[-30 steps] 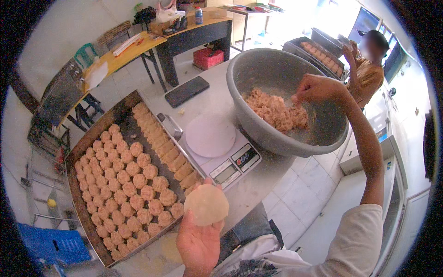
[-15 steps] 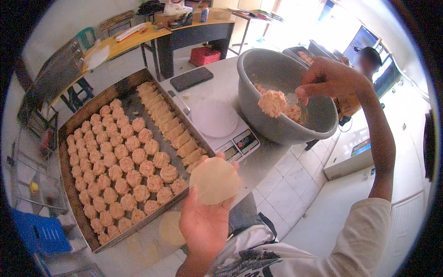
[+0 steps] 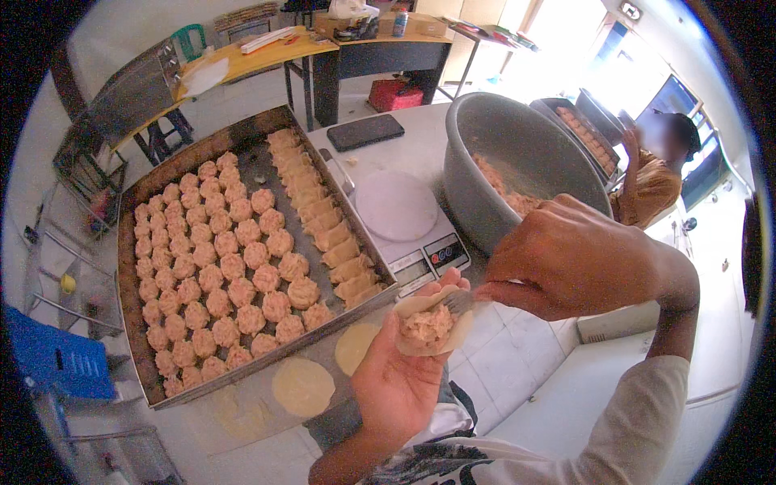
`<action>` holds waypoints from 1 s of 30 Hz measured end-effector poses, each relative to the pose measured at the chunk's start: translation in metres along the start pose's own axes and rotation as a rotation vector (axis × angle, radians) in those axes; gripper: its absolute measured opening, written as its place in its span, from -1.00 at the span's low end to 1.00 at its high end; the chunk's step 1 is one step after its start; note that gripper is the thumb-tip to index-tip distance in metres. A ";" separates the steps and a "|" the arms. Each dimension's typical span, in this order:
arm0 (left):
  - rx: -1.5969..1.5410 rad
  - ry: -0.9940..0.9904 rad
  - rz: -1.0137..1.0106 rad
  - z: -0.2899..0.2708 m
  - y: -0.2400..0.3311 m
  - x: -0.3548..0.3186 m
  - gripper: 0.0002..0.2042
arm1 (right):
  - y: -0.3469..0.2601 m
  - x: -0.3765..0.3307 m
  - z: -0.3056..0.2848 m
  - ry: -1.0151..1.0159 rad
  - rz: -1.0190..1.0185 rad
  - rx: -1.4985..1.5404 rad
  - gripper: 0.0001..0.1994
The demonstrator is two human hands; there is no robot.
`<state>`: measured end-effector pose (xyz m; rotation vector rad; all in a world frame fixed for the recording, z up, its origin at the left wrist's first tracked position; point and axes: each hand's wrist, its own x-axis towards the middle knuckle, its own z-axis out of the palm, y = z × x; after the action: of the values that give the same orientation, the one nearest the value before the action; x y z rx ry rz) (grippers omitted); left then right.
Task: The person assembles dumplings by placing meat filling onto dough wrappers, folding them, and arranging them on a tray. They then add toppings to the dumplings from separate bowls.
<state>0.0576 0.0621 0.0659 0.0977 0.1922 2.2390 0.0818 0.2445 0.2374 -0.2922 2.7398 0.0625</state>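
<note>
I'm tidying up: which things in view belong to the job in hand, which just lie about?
In the job:
Round pale dough wrapper, on left hand
Grey flat utensil, in right hand
Large round grey plastic bowl
Rectangular dark metal tray

Seemingly just lying about:
Flat black rectangular phone
Red rectangular box

Over the scale (image 3: 396,206), a hand could probably pass, tray (image 3: 257,131) and bowl (image 3: 478,190) walling either side.

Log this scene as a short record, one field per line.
Left hand: cradles a round wrapper topped with filling
Right hand: grips a utensil, its end at the filling
Tray: round pieces in rows, folded pieces along its right side
Tub: grey, more filling inside
Scale: white, between tray and tub
Loose wrappers: by the tray's near edge
</note>
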 end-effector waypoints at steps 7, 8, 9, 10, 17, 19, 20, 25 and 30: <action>0.040 0.135 0.003 -0.001 -0.004 0.016 -0.48 | 0.026 -0.026 -0.005 0.231 0.093 -0.131 -0.75; 0.029 0.133 0.012 -0.001 -0.004 0.016 -0.48 | 0.030 -0.027 -0.004 0.300 0.088 -0.012 -0.75; 0.028 0.142 -0.025 0.001 -0.005 0.017 -0.48 | 0.029 -0.021 0.007 0.310 0.086 0.031 -0.74; 0.012 0.144 -0.051 0.002 -0.006 0.019 -0.48 | 0.031 -0.018 0.014 0.317 0.040 0.007 -0.73; 0.122 0.195 0.020 0.001 0.011 0.014 -0.42 | 0.096 -0.031 0.031 0.507 0.548 -0.440 -0.69; 0.162 0.204 0.065 0.000 0.022 0.005 -0.43 | 0.147 -0.020 0.039 0.559 0.634 -0.449 -0.70; 0.182 0.194 0.091 -0.001 0.027 0.000 -0.43 | 0.179 -0.014 0.038 0.417 0.653 -0.397 -0.69; 0.127 0.211 0.084 -0.006 0.042 -0.014 -0.41 | 0.269 0.034 0.077 0.062 0.757 -0.383 -0.65; 0.184 0.219 0.090 -0.012 0.049 -0.020 -0.41 | 0.258 0.067 0.098 -0.069 0.766 -0.422 -0.65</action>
<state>0.0309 0.0152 0.0629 -0.0421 0.5220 2.3157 0.0030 0.4916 0.1224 0.6487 2.5794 0.8320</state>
